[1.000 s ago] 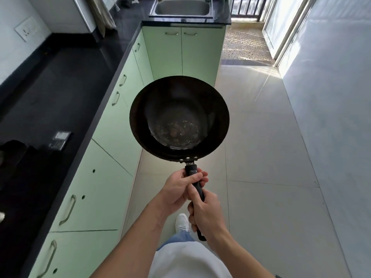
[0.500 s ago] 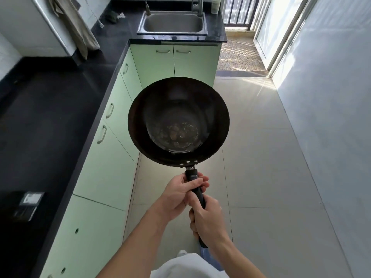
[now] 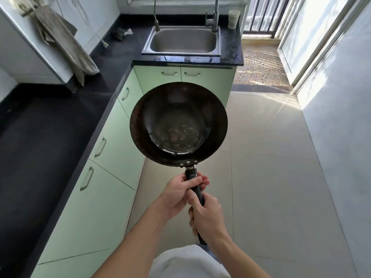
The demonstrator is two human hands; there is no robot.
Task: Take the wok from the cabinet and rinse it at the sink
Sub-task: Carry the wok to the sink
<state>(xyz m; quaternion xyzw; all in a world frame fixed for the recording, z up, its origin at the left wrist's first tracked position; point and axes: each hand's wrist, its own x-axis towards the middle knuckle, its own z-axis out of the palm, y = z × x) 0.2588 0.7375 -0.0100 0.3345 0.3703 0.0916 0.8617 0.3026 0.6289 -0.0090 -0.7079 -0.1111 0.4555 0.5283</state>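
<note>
A black round wok with brownish residue in its bottom is held level in front of me, over the tiled floor. Both hands grip its black handle: my left hand nearer the bowl, my right hand further back toward the handle's end. The steel sink lies straight ahead in the black countertop, its basin empty, with a tap at its back right corner. The wok is well short of the sink.
Light green cabinets with metal handles run along the left under a black counter. A grey towel hangs at the upper left. A cup stands right of the tap. A white wall bounds the right side.
I have walked forward along the cabinets with the wok; the sink is nearer and larger in view. Both hands keep the same hold on the handle.
</note>
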